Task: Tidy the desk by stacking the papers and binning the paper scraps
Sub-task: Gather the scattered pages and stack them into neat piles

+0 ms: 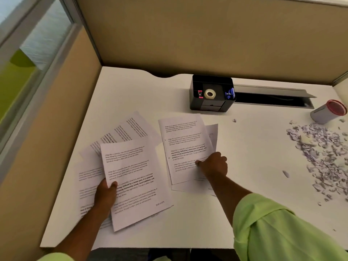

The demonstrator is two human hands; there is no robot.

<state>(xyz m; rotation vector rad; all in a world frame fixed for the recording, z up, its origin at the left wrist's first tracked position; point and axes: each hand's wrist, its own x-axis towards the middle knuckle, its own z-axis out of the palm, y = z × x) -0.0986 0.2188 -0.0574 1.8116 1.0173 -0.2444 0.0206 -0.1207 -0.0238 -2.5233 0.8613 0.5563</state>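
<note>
My left hand (105, 194) holds the top sheet (131, 178) by its left edge, thumb over the print and fingers hidden beneath, a narrow grip that lifts this page clear of the fan (120, 134) of loose sheets spread under it at about 9 o'clock on the surface (188, 228). I hold it by the edge so the page stays flat and I can square others against it.

My right hand (214, 164) pinches the lower right edge of the middle sheet (184, 146), thumb on top, at the centre of the surface. Another sheet (212, 132) pokes out from under it toward 3 o'clock. I judge the next move is to carry this page left onto the held one.

The scraps (323, 159) lie scattered at 3 o'clock, untouched, just below the red-rimmed bin (327, 112) at 2 o'clock. The black organizer (211, 95) sits at 12 o'clock, well apart from the sheets. Stacking is barely begun; binning is not yet started.
</note>
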